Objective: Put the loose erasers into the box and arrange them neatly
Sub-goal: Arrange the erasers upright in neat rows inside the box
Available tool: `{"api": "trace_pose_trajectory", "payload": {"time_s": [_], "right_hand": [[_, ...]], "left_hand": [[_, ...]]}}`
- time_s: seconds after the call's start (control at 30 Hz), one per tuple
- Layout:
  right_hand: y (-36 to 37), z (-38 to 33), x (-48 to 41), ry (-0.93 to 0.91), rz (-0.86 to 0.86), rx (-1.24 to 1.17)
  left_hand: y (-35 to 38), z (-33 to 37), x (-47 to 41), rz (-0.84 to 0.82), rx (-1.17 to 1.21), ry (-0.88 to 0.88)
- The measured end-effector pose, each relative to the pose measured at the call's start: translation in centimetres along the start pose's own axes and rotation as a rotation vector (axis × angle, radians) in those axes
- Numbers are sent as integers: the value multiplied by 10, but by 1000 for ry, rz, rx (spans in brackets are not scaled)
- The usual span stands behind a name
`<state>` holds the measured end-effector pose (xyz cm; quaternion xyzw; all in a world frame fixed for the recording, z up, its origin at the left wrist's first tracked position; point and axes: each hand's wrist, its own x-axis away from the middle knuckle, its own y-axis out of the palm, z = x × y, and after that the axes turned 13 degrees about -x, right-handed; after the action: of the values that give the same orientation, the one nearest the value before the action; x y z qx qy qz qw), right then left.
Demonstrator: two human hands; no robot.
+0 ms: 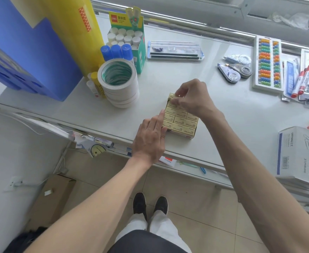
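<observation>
Near the table's (168, 73) front edge, erasers (180, 121) lie in rows in the box (183, 134); stacked tape rolls (118, 83) stand left behind it; the glue-stick box (139, 57) behind those; correction tapes (231, 74), then the abacus (267, 64), right behind.

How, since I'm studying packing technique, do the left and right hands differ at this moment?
The left hand lies flat with straight fingers against the left side of the box; the right hand is curled, pinching an eraser. The left hand sits at the box's near-left edge; the right hand works at its far corner. Both are bare and busy at the same box.
</observation>
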<state>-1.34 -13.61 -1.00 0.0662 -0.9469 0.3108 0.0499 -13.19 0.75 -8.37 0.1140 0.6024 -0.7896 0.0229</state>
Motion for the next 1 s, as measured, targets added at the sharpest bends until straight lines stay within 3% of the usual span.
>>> {"api": "trace_pose_trajectory", "payload": {"time_s": [0.27, 0.5, 0.7, 1.0], "right_hand": [[-4, -4, -1, 9, -44, 76], [-7, -2, 8, -78, -65, 89], [-5, 1, 13, -155, -27, 80], [1, 10, 8, -172, -33, 158]], "left_hand": [[1, -2, -1, 0, 20, 11], [-29, 0, -46, -98, 413, -231], [-39, -3, -111, -180, 383, -184], [-29, -5, -108, -228, 483, -290]]}}
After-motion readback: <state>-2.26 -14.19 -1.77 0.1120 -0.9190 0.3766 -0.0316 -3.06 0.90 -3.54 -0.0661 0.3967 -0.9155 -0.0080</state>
